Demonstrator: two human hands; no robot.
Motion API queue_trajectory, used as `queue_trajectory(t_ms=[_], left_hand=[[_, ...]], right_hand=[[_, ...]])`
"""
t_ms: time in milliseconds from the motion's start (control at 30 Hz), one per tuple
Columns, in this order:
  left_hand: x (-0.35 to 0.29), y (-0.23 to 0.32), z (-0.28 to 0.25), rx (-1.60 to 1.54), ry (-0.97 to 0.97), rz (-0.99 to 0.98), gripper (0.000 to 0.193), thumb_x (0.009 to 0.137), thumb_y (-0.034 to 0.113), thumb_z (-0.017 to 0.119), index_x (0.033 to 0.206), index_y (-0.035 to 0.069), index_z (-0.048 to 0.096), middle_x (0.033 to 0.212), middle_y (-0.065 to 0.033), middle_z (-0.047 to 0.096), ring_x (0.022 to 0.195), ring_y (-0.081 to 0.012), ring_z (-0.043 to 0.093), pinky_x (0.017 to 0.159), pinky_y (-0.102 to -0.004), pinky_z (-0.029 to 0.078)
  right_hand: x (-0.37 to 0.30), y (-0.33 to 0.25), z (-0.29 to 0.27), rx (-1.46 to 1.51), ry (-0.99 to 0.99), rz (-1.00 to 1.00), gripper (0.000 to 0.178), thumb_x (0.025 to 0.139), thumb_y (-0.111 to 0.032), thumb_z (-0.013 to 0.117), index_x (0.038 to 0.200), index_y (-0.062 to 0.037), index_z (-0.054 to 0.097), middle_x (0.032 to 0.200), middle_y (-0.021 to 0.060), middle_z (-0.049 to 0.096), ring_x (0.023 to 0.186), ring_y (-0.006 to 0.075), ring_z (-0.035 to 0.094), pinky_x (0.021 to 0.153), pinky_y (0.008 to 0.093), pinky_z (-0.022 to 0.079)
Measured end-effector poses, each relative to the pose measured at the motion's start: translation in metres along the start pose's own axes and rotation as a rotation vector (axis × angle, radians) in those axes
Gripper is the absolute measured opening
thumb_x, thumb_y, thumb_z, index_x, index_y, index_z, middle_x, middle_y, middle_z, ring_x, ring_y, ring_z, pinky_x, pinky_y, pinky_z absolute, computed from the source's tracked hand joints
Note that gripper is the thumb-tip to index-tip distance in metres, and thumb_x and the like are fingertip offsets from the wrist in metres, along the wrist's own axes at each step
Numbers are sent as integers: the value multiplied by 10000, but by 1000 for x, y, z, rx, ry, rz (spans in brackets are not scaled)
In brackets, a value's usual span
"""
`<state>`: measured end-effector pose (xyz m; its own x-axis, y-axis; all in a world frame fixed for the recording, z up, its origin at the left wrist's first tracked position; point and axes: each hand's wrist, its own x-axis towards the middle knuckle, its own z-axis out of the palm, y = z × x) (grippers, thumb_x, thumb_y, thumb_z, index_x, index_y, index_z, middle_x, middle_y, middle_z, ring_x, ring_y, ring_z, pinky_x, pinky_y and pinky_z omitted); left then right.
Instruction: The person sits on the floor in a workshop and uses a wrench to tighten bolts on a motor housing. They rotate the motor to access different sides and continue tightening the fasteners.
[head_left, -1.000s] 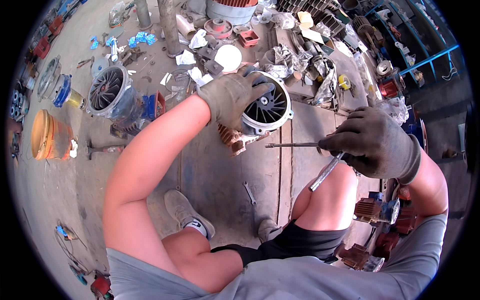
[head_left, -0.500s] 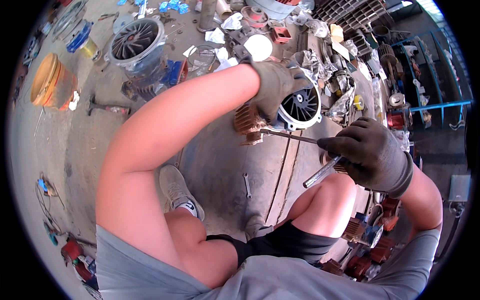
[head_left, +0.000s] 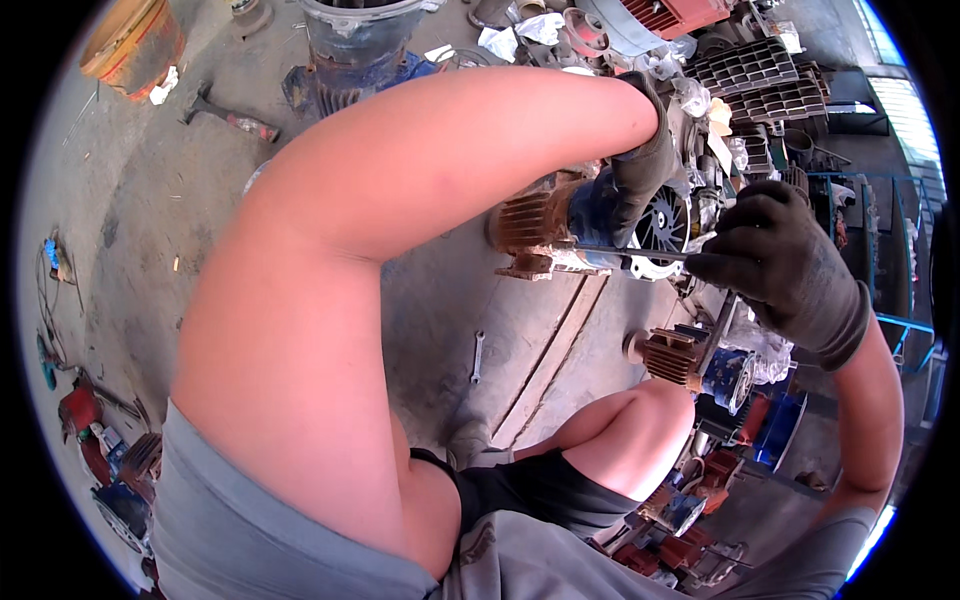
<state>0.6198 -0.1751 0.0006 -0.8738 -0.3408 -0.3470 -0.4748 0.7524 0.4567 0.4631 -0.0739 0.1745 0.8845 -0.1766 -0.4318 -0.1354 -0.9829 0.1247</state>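
An electric motor [head_left: 530, 220] with rusty fins lies on its side in front of me, its blue housing and pale-rimmed black fan facing right. My left hand [head_left: 645, 170], in a dark glove, is closed over the blue housing beside the fan, fingers pointing down. My right hand [head_left: 785, 265], gloved too, grips a socket wrench [head_left: 655, 254] with a long steel shaft. That shaft runs left across the front of the motor, and its tip meets the motor near the finned part. The wrench's handle slants down below my right hand.
An open-end spanner [head_left: 477, 357] lies on the floor nearer me. A smaller finned motor [head_left: 670, 355] stands by my right knee. At the far left are a hammer [head_left: 230, 118] and an orange bucket [head_left: 135, 50]. Loose parts and grey grates [head_left: 755, 75] crowd the back right.
The view has shifted, showing more of the motor's side. My left hand has moved from the fan's upper edge to the blue housing. The wrench shaft now lies nearly level, its handle steeper.
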Motion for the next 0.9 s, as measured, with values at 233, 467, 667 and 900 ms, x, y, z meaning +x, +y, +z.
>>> queue_trajectory(t_ms=[233, 467, 667, 900], left_hand=[[-6, -4, -6, 29, 6, 17, 1168, 733, 527, 1016, 1671, 53, 506, 1559, -225, 667, 1477, -345, 607, 1244, -447, 457], [-4, 1, -16, 88, 6, 25, 1101, 769, 526, 1000, 1648, 44, 543, 1535, -221, 687, 1453, -338, 625, 1218, -452, 478], [13, -13, 11, -96, 328, 109, 827, 950, 493, 852, 1641, 129, 579, 1550, -194, 681, 1451, -378, 623, 1216, -503, 486], [24, -12, 35, -6, 555, 136, 582, 1125, 499, 563, 1537, 97, 644, 1471, -195, 710, 1430, -418, 619, 1229, -530, 462]], right_hand=[[27, 14, -14, -86, -89, -137, 280, 914, -141, 770, 1175, -206, 847, 1027, -18, 799, 1227, 264, 715, 1120, 515, 533], [16, 3, -9, -166, -47, -148, 255, 899, -153, 775, 1145, -177, 841, 1099, 12, 808, 1208, 269, 722, 1142, 508, 547], [24, 3, -4, -169, -75, -138, 278, 935, -176, 790, 1208, -138, 823, 989, 50, 802, 1044, 279, 757, 1059, 478, 599], [31, -4, 9, 652, -186, 674, 390, 1112, -233, 688, 1435, -17, 714, 751, 52, 756, 578, 232, 697, 616, 389, 592]])
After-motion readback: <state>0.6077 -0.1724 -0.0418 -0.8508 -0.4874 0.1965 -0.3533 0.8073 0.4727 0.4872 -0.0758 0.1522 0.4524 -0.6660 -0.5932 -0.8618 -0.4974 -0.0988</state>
